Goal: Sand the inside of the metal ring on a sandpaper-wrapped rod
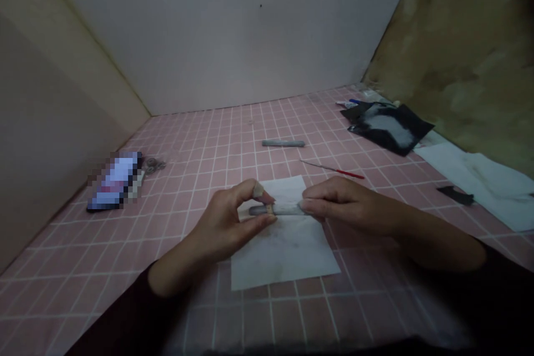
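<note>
A slim grey rod (290,209) lies level between my two hands, low over a white sheet of paper (283,258). Around the rod, left of its middle, sits a small tan ring-like piece (269,209). The thumb and index finger of my left hand (233,211) pinch at this piece from below and above; one finger has a pale wrap near its tip. My right hand (346,203) is closed on the rod's right end, its fingertips covering that end. Just beyond the hands lies a thin tool with a red handle (350,173), like a needle file.
A second grey rod (283,143) lies farther back on the pink checked cloth (200,150). At left are a pixelated phone-like object (114,181) and small grey items (154,164). Black sheets with pale dust (387,128), white paper (479,178) and a dark scrap (456,194) lie right.
</note>
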Demonstrator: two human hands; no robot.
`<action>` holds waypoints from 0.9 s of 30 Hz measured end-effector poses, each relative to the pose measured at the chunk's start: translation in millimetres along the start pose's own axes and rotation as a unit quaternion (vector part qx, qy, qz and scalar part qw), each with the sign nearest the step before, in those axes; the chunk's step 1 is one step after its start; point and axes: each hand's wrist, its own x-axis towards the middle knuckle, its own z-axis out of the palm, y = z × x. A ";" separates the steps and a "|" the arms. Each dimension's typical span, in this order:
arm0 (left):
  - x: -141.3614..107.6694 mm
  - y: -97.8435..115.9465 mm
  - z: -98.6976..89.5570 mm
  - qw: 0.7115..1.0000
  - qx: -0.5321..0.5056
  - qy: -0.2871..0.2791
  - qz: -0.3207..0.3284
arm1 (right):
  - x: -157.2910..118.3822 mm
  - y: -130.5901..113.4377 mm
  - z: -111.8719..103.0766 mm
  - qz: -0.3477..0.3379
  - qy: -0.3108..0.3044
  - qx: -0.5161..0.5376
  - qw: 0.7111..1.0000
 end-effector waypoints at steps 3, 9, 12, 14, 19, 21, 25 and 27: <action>-0.2 0.3 1.4 0.999 -0.002 -0.028 -0.021 | 1.0 -0.8 3.5 0.017 -0.002 0.003 1.000; -1.1 0.1 -0.6 1.000 0.007 0.002 -0.011 | -1.7 2.0 -1.4 -0.020 -0.001 0.003 1.000; -1.5 0.4 1.0 0.999 -0.001 -0.023 -0.031 | -1.4 1.1 0.9 -0.014 0.004 0.006 1.000; -1.5 0.5 2.4 0.998 0.002 -0.045 -0.041 | -0.9 0.2 1.7 -0.021 -0.012 0.002 1.000; -0.1 -0.1 1.5 1.000 0.011 -0.003 -0.014 | -1.4 -0.7 -2.3 -0.035 -0.004 -0.019 0.999; -0.1 0.5 1.3 1.000 0.003 -0.009 -0.022 | -1.6 -1.8 -0.8 -0.030 0.013 -0.024 0.999; -0.8 0.1 0.4 0.999 -0.003 -0.032 -0.034 | -3.4 -3.2 -0.8 -0.034 0.003 -0.025 0.999; -1.1 -1.9 -0.6 1.000 0.001 -0.006 -0.022 | -4.0 -3.1 -3.2 -0.041 0.000 -0.024 0.999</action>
